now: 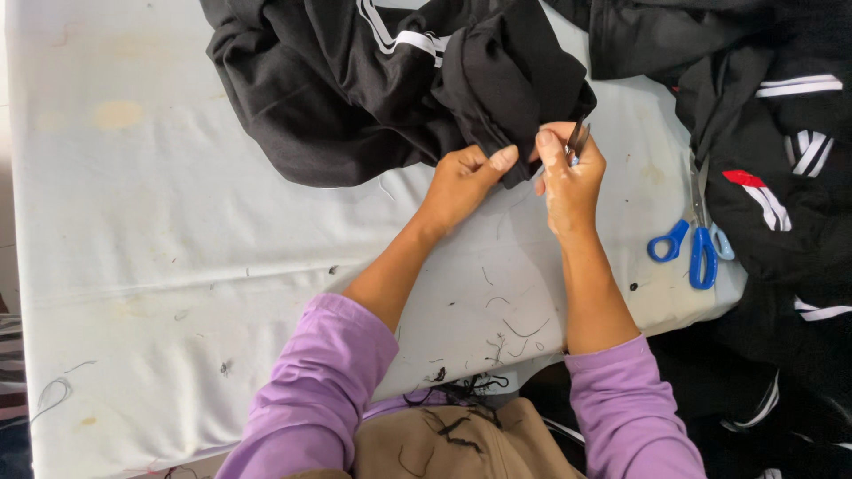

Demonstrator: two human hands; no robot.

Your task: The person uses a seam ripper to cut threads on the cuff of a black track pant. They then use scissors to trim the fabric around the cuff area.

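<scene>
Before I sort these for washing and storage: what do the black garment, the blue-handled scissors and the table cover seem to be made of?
Black garment: soft matte knit, probably synthetic; it folds limply and carries white stripe trim.
Blue-handled scissors: glossy blue handles, likely plastic; blades look like grey metal.
Table cover: pale woven cloth, matte, creased, stained and strewn with thread scraps.

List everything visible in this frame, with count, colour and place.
garment: one, black with white stripes, top centre, edge pinched by both hands
snips: one, dark metal, in right hand
scissors: one, blue handles, right of the hands
pile: several black garments, striped, right edge
table: one, white cloth cover, stained
threads: many, black, scattered near front edge
sleeves: two, purple
left hand: pinching garment
right hand: holding snips
</scene>
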